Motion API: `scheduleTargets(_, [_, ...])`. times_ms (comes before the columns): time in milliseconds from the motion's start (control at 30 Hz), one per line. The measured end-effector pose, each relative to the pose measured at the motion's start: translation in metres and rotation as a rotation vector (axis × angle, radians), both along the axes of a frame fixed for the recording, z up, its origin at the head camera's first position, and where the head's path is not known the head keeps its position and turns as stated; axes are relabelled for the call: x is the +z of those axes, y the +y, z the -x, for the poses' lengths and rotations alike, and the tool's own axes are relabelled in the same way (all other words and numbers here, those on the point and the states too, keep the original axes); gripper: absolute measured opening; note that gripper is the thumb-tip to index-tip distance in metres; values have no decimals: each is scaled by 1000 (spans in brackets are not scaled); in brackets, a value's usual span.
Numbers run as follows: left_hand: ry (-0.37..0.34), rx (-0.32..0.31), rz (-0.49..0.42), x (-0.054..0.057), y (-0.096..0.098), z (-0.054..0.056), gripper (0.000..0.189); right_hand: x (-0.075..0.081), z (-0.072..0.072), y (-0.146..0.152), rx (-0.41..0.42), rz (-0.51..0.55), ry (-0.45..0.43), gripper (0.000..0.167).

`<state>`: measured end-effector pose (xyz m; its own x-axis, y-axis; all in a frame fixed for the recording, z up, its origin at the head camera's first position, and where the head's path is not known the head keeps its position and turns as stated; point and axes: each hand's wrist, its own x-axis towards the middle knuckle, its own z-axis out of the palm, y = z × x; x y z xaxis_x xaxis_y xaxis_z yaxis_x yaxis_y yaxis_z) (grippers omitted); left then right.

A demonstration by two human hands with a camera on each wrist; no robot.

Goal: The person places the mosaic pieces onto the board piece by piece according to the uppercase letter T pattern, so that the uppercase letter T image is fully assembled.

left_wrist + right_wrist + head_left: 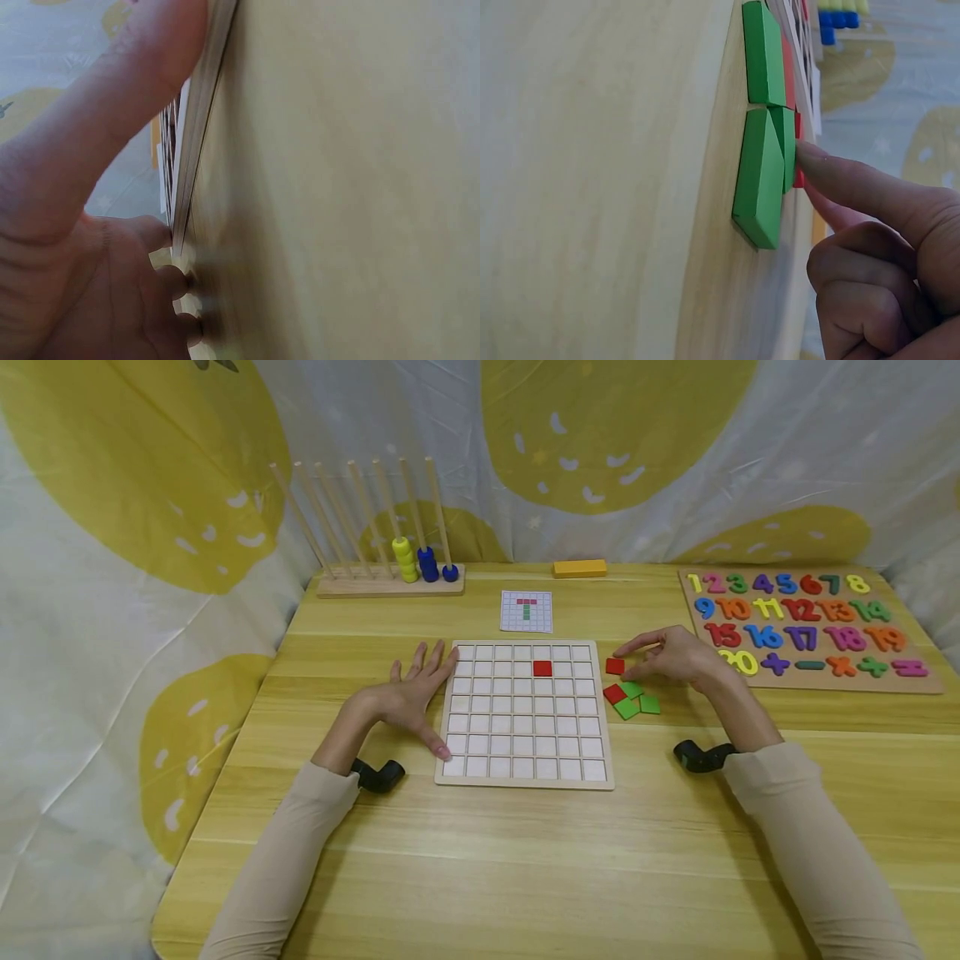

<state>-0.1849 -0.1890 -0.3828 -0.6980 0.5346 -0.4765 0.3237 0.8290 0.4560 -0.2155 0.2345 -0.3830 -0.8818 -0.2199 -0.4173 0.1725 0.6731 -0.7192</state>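
Board (525, 785) presumably steadied by left hand (407, 697), fingers spread along its edge; right hand (670, 657): fingers pinching red tile (615, 667) edgewise.

From above, the head view faces forward and down over the bench (480, 868) at some remove; the left wrist view, tipped sideways, looks close past the left fingers (142, 79) along the grid board (201, 105), while the right wrist view, likewise tipped, faces green tiles (759, 174) up close; the head view shares board with left, tiles with right
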Motion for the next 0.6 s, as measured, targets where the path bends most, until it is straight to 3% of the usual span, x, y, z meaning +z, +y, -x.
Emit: scheduleTargets(600, [-6,0,-8,-1,-1,0,160,-3,1,-6,-32,-21,0,45])
